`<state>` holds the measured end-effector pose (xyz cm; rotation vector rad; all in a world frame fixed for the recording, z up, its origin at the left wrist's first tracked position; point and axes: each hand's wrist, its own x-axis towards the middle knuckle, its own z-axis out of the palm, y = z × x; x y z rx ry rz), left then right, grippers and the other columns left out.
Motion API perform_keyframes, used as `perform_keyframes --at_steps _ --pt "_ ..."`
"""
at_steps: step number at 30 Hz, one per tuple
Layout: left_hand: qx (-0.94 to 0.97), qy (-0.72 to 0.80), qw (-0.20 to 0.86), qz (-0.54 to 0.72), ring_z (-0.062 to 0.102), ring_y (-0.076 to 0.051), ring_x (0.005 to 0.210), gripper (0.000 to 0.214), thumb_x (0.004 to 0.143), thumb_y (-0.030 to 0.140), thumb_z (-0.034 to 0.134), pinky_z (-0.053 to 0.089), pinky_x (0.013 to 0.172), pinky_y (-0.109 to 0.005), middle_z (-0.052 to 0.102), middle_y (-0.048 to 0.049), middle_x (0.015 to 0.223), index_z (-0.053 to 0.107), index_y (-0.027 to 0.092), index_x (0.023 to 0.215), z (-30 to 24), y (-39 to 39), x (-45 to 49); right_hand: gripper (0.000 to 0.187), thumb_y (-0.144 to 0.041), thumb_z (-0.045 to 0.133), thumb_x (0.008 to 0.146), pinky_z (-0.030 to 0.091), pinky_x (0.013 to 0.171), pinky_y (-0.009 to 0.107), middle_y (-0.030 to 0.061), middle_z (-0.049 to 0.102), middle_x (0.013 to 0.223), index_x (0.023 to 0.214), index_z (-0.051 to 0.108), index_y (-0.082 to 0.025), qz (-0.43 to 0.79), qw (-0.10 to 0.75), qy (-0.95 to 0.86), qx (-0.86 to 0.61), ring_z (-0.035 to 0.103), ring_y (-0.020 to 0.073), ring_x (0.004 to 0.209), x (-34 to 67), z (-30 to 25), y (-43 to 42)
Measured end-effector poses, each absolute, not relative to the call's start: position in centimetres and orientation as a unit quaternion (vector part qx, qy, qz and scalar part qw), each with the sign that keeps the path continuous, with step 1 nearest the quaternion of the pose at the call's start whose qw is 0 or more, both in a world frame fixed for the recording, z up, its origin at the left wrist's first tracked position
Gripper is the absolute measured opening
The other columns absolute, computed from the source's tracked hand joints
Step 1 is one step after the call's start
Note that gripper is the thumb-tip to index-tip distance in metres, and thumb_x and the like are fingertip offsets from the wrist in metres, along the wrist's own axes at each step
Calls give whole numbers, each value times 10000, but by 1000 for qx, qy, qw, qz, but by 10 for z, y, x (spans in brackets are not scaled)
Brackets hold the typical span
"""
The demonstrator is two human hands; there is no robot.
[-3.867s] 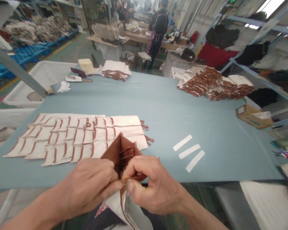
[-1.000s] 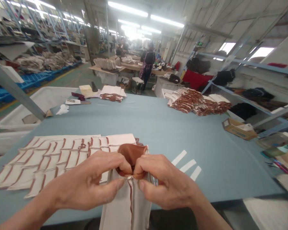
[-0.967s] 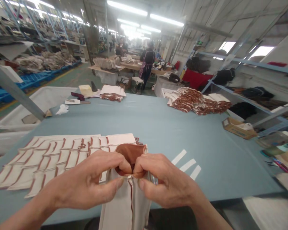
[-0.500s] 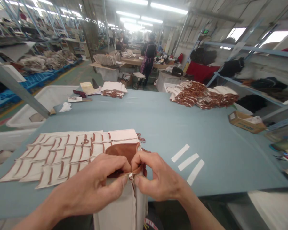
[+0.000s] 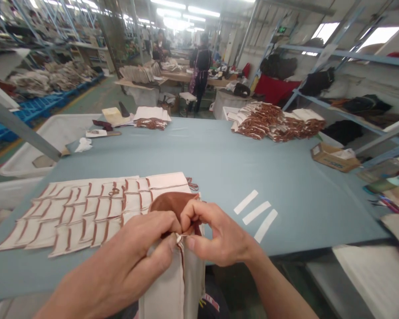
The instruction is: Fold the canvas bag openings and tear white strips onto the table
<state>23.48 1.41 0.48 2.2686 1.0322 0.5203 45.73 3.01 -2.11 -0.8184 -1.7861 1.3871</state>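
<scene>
An open-topped bag piece (image 5: 162, 283), cream outside with a brown lining, stands upright at the table's near edge in front of my body. My left hand (image 5: 142, 248) pinches its top rim just left of the side seam, thumb outside and fingers inside. On the right of that seam, my right hand (image 5: 216, 232) is closed on the same rim, fingers curled over the brown lining. Both hands' fingertips nearly meet at a small pale bit of the seam end. What lies right between the fingertips is partly hidden.
Overlapping rows of cream pieces with brown edges (image 5: 76, 208) lie on the blue-green table (image 5: 193, 150) to the left, small scissors (image 5: 114, 191) on them. White strips (image 5: 256, 207) lie right. Stacked pieces (image 5: 266, 119) and a cardboard box (image 5: 334, 157) are farther off. A person (image 5: 201, 66) stands beyond.
My right fingers have curled further over the rim, and the pale seam end shows a little more. Both hands stay on the bag piece. The whole view has shifted slightly.
</scene>
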Motion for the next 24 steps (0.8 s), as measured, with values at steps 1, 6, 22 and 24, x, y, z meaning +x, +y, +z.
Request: perform_keyframes --at_steps 1,6,22,24 --pt "844 386 313 203 529 -155 662 260 1070 276 450 394 643 -276 585 55 733 602 250 860 2 14 235 159 -172 654 735 396 576 218 -55 547 726 835 543 -224 548 354 -688 -318 472 112 645 458 -21 29" --pt "810 358 400 236 487 -122 646 296 1068 291 458 379 619 -247 556 67 743 554 232 795 -6 18 239 172 -235 691 750 379 565 220 -58 536 694 801 528 -224 564 351 -672 -328 450 106 624 457 -21 26" --pt "711 317 600 185 341 -112 612 354 1039 452 559 290 534 -231 396 71 692 559 196 794 -16 29 229 254 -354 775 868 392 584 209 -38 573 772 892 583 -188 636 328 -639 -282 488 95 653 459 -38 29" --pt "715 339 582 187 341 -109 604 362 1032 443 565 285 527 -230 392 73 681 546 198 767 -18 29 229 207 -333 743 865 388 577 214 -32 586 771 911 605 -185 616 315 -650 -314 498 101 648 459 -34 28"
